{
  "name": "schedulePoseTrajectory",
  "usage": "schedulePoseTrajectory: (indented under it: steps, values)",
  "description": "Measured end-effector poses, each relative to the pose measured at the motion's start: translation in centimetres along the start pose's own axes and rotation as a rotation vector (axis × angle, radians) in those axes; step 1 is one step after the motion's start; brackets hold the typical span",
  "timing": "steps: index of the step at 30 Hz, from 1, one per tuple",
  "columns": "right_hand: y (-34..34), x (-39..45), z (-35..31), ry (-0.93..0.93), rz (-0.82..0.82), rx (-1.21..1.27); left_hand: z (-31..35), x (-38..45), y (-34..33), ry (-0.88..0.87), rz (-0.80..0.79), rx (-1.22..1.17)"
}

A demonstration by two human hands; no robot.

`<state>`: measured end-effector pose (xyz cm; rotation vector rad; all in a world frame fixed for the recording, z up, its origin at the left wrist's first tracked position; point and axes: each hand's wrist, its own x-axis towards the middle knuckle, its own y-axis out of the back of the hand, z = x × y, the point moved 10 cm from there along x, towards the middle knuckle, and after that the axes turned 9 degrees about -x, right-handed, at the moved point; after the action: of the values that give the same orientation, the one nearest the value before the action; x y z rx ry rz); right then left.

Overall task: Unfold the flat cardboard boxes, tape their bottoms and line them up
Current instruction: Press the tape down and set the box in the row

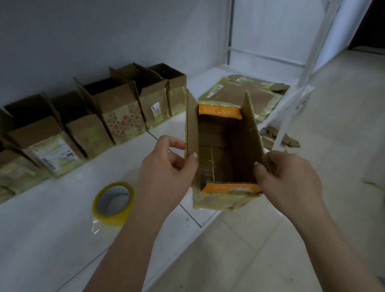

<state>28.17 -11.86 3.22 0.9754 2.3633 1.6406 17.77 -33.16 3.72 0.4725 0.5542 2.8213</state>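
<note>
Left hand (163, 166), right hand (290, 180) — each pinching a side flap of the opened box (225, 152), held above the white shelf (49, 216) edge. Likely light, flexible cardboard — best gripped by walls.

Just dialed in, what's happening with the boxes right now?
A person holds an opened cardboard box upright, the left hand gripping its left flap and the right hand its right flap, open top facing the camera. A row of opened boxes stands along the wall on the white shelf. A tape roll lies beside the left hand, and flat cardboard waits behind.
</note>
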Motion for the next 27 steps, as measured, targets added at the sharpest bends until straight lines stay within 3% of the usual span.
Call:
schedulePoseTrajectory:
  steps: [10,18,27]
  values:
    - [-5.4,10.7,-0.2,0.044,-0.054,-0.007,-3.8,9.2,-2.7,0.077,0.019,-0.012]
    - [-5.4,17.9,1.3,0.039,0.02,-0.06,-2.5,16.4,-6.7,-0.012,-0.026,0.088]
    - [-6.8,25.2,1.3,0.162,-0.058,-0.062,-2.3,21.1,-9.2,0.045,0.039,0.168]
